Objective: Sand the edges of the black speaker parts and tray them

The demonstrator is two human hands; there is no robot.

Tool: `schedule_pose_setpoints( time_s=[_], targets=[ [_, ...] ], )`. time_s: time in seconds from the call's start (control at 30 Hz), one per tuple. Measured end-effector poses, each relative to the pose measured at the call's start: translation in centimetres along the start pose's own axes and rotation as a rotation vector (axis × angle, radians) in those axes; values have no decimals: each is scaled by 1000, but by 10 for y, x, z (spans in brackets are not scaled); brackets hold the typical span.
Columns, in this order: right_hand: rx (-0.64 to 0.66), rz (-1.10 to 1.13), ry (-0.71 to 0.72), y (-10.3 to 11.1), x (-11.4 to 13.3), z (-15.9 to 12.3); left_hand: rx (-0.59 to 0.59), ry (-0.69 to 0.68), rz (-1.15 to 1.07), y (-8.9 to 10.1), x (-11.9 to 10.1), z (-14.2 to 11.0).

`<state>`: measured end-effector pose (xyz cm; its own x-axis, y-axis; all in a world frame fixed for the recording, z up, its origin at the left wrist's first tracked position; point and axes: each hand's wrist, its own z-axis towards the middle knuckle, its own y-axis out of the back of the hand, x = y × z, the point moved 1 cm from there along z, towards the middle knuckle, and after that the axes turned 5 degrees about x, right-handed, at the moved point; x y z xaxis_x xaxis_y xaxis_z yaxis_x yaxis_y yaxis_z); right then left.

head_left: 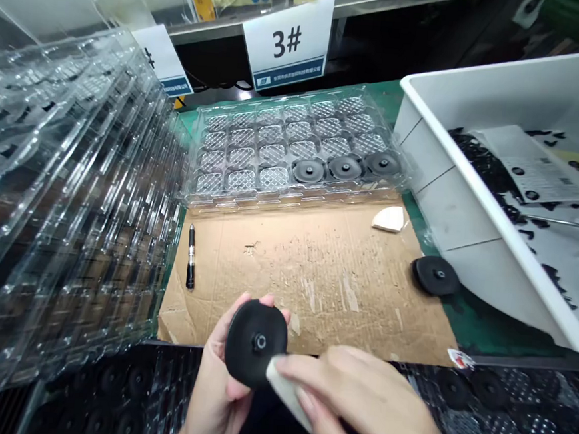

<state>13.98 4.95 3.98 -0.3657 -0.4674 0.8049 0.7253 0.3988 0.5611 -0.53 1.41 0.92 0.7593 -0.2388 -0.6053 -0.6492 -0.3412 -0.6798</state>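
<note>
My left hand grips a round black disc with a small centre hub, fingers curled round its rim. My right hand pinches a small white pad against the disc's lower right edge. Both hands are at the near edge of a worn cardboard sheet. A clear blister tray lies beyond the cardboard, with three black discs seated in its front right pockets. One more black disc lies loose at the cardboard's right edge.
A tall stack of clear trays fills the left. A white bin with black parts and paper sheets stands on the right. A black pen and a white wedge lie on the cardboard. Filled trays sit near me.
</note>
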Motion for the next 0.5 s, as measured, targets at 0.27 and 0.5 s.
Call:
schedule_pose_setpoints(
  time_s=[0.27, 0.5],
  targets=[
    [-259, 565, -460, 7, -44, -17, 90, 25, -97, -4, -1, 2],
    [-253, 570, -524, 0, -56, -17, 116, 25, -54, -1, -1, 2]
  ],
)
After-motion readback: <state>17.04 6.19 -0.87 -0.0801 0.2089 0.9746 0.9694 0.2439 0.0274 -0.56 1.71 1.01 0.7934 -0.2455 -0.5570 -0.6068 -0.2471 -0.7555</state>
